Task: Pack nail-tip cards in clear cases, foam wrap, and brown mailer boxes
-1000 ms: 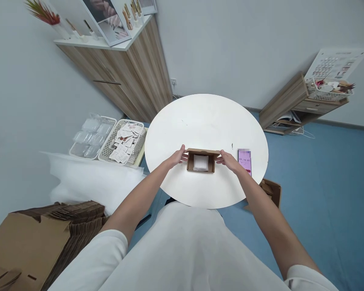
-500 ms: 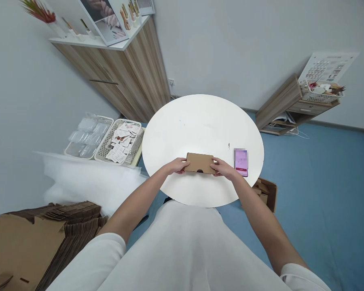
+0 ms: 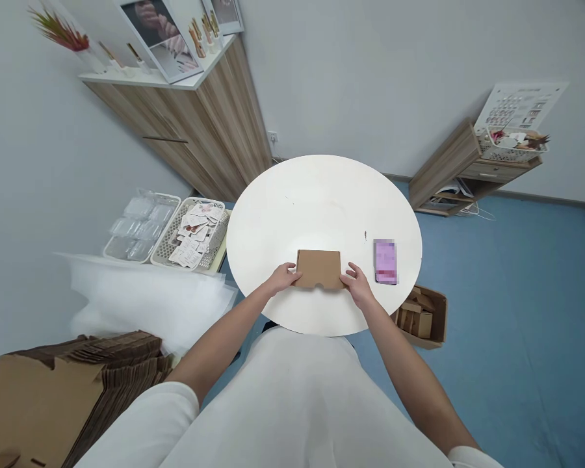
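A flat brown cardboard box (image 3: 318, 268) lies closed near the front of the round white table (image 3: 322, 195), with a half-round notch at its near edge. At its left end is my left hand (image 3: 283, 277), thumb on the near left corner and the other fingers beside the side. My right hand (image 3: 357, 284) touches the near right corner with its thumb, its other fingers raised and apart from the box. Right of that hand lies a phone (image 3: 385, 262) with a pink, blurred screen.
Left of the table stand a basket of printed cards (image 3: 195, 234) and a basket of clear packs (image 3: 143, 227). White wrapping sheets (image 3: 151, 292) and stacked flat cardboard (image 3: 39, 403) lie nearer. A carton of small boxes (image 3: 424, 315) sits on the floor at right.
The box now lies flatter, and its dark notch has turned pale. My right hand's fingers have lifted off the box's side. More of the floor carton shows.
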A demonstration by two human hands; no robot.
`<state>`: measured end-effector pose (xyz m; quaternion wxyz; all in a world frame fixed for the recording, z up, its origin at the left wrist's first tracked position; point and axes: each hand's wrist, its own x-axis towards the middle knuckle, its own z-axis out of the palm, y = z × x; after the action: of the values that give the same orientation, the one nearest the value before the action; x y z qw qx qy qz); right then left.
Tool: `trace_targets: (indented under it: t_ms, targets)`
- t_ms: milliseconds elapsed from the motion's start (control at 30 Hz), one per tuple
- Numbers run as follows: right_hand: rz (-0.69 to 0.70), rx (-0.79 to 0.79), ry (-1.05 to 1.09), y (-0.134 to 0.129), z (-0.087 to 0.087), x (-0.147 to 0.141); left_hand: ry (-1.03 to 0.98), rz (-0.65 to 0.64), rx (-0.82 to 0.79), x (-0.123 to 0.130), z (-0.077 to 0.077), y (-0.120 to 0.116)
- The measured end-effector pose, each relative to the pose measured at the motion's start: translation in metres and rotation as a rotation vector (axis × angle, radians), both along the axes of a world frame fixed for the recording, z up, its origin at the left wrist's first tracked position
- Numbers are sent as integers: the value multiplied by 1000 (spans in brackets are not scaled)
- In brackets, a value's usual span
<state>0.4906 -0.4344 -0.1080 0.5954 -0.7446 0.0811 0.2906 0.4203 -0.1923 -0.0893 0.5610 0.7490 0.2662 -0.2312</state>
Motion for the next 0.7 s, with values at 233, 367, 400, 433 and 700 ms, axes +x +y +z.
trace_targets:
  t_ms: [233, 367, 400, 433, 700]
  targets:
    - [233, -254, -327, -4, -7, -14, -275, -152, 470, -16, -11, -15]
    - [359, -305, -376, -5, -11, -16, -318, -285, 630, -19, -14, -19]
    - [378, -312, -376, -5, -13, -16, -310, -308, 650, -20, -14, -20]
    - [389, -312, -374, -6, -14, -16, -301, -324, 663, -20, -15, -20]
    - [453, -321, -428, -14, -15, -18, -336, -263, 590, -27, -20, -18]
